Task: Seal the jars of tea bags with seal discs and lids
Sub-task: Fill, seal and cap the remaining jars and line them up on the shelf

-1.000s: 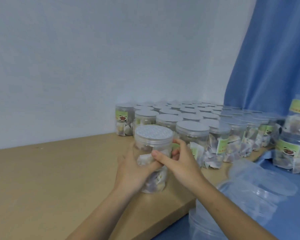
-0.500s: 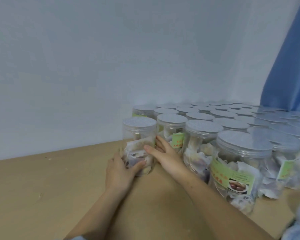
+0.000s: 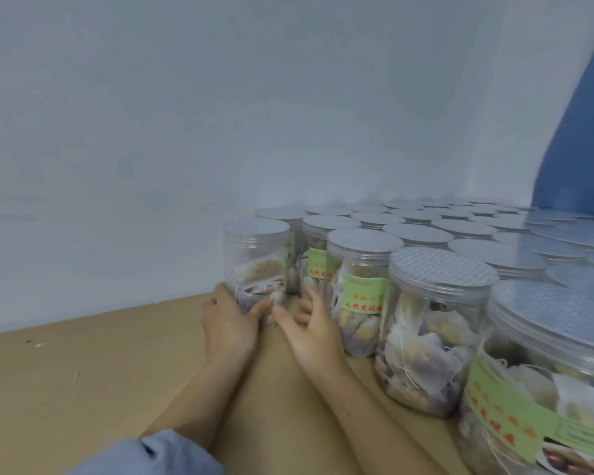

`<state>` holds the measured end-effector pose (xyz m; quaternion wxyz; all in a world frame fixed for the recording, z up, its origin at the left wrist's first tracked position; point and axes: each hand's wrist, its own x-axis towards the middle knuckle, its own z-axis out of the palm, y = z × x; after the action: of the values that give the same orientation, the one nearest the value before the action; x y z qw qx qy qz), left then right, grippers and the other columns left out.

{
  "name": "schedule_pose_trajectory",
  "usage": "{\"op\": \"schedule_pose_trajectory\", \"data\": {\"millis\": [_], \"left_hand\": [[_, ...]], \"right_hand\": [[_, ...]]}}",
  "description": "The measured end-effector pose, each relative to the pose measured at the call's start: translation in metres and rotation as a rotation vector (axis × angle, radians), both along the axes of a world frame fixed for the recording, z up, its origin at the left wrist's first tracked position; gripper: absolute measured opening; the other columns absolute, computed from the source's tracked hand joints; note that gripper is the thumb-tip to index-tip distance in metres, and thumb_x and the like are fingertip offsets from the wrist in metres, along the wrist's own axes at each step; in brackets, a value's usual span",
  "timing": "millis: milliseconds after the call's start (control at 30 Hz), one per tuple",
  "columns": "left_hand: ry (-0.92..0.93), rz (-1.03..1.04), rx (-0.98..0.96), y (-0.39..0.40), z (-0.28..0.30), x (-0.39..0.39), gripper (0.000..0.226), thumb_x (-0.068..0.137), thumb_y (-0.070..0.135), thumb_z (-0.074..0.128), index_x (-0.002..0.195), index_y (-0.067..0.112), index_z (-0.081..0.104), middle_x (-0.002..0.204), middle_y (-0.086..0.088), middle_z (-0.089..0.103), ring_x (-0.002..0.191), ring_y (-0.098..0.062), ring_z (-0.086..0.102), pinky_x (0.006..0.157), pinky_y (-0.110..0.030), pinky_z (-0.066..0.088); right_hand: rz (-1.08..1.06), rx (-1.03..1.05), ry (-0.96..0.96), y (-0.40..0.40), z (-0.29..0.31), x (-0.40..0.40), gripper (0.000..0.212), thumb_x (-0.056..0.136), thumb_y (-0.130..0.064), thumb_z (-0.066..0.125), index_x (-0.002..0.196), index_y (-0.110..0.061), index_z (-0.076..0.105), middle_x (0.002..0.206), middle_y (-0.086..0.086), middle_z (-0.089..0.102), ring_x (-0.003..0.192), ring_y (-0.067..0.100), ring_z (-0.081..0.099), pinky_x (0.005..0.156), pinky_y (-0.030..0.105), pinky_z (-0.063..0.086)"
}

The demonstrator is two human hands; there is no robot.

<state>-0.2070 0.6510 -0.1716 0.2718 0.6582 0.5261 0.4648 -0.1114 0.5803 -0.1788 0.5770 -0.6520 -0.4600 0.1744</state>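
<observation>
Jar of tea bags [image 3: 256, 269], lidded, stands on the desk [image 3: 83, 365] at the left end of the front row of sealed jars [image 3: 436, 323], near the wall. Left hand [image 3: 227, 320] curls round its base; right hand [image 3: 314, 329] rests beside it with fingers relaxed, thumb near the jar. Since 0.5 s ago, the right hand has slipped off. Green labels [image 3: 362, 294] carry red writing, too blurred to read.
</observation>
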Motion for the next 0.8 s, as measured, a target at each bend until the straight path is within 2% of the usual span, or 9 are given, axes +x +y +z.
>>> {"op": "schedule_pose_trajectory", "data": {"millis": [167,300,367,433,500,567,633,700,800], "left_hand": [[0.020,0.106,-0.118,0.019,0.002,0.001,0.061,0.082,0.044,0.064,0.125,0.010,0.039,0.120,-0.028,0.046,0.115,-0.037,0.041,0.094,-0.040,0.037],[0.104,0.103,-0.133,0.034,0.001,0.002,0.077,0.087,0.047,0.057,0.144,0.013,0.018,0.130,-0.028,0.040,0.124,-0.038,0.034,0.103,-0.041,0.032],[0.120,0.112,-0.135,0.038,0.000,0.002,0.082,0.089,0.045,0.055,0.148,0.012,0.009,0.135,-0.028,0.035,0.127,-0.038,0.033,0.106,-0.041,0.029],[0.085,0.112,-0.125,0.044,0.000,0.002,0.077,0.090,0.033,0.057,0.145,0.001,0.014,0.137,-0.027,0.035,0.128,-0.038,0.034,0.104,-0.040,0.031],[0.060,0.095,-0.102,0.048,-0.002,0.002,0.063,0.088,0.021,0.061,0.135,-0.007,0.029,0.135,-0.026,0.040,0.126,-0.037,0.037,0.101,-0.038,0.032],[0.070,0.079,-0.096,0.049,-0.003,0.003,0.052,0.085,0.019,0.064,0.125,-0.004,0.039,0.133,-0.024,0.040,0.122,-0.035,0.039,0.098,-0.036,0.032],[0.099,0.124,-0.142,0.047,-0.001,0.002,0.052,0.085,0.023,0.063,0.127,0.002,0.040,0.133,-0.023,0.034,0.119,-0.036,0.039,0.101,-0.035,0.034],[0.183,0.147,-0.153,0.044,0.000,0.002,0.061,0.087,0.027,0.060,0.137,0.003,0.032,0.134,-0.025,0.032,0.122,-0.038,0.035,0.106,-0.037,0.030],[0.230,0.093,-0.124,0.036,-0.002,0.002,0.077,0.088,0.019,0.056,0.144,-0.006,0.009,0.137,-0.027,0.037,0.128,-0.039,0.034,0.107,-0.039,0.028]], "right_hand": [[-0.033,-0.134,-0.114,0.019,-0.003,0.001,0.074,0.083,-0.050,0.060,0.145,-0.022,0.029,0.137,0.001,0.050,0.124,0.017,0.050,0.104,0.029,0.035],[0.000,-0.138,-0.183,0.024,-0.004,-0.001,0.076,0.079,-0.051,0.063,0.144,-0.027,0.031,0.132,-0.005,0.052,0.119,0.016,0.052,0.104,0.034,0.037],[0.014,-0.138,-0.225,0.024,-0.004,-0.001,0.074,0.080,-0.049,0.063,0.144,-0.029,0.032,0.131,-0.008,0.053,0.114,0.014,0.053,0.103,0.032,0.037],[0.036,-0.148,-0.279,0.022,-0.005,-0.003,0.069,0.081,-0.047,0.062,0.142,-0.033,0.034,0.130,-0.012,0.053,0.107,0.010,0.054,0.098,0.026,0.037],[0.063,-0.165,-0.321,0.022,-0.006,-0.005,0.066,0.081,-0.047,0.062,0.140,-0.033,0.036,0.131,-0.014,0.052,0.110,0.010,0.053,0.098,0.027,0.038],[0.078,-0.172,-0.351,0.022,-0.007,-0.006,0.066,0.080,-0.046,0.062,0.140,-0.032,0.036,0.132,-0.013,0.051,0.115,0.012,0.052,0.101,0.030,0.038],[0.076,-0.176,-0.363,0.022,-0.006,-0.006,0.067,0.080,-0.047,0.062,0.140,-0.032,0.036,0.132,-0.012,0.051,0.116,0.013,0.052,0.101,0.031,0.039],[0.059,-0.169,-0.376,0.021,-0.006,-0.006,0.066,0.080,-0.045,0.062,0.140,-0.031,0.036,0.131,-0.011,0.052,0.115,0.013,0.052,0.100,0.029,0.039],[0.027,-0.162,-0.411,0.020,-0.005,-0.007,0.065,0.081,-0.040,0.060,0.140,-0.028,0.035,0.129,-0.007,0.054,0.113,0.015,0.053,0.097,0.027,0.039]]}}
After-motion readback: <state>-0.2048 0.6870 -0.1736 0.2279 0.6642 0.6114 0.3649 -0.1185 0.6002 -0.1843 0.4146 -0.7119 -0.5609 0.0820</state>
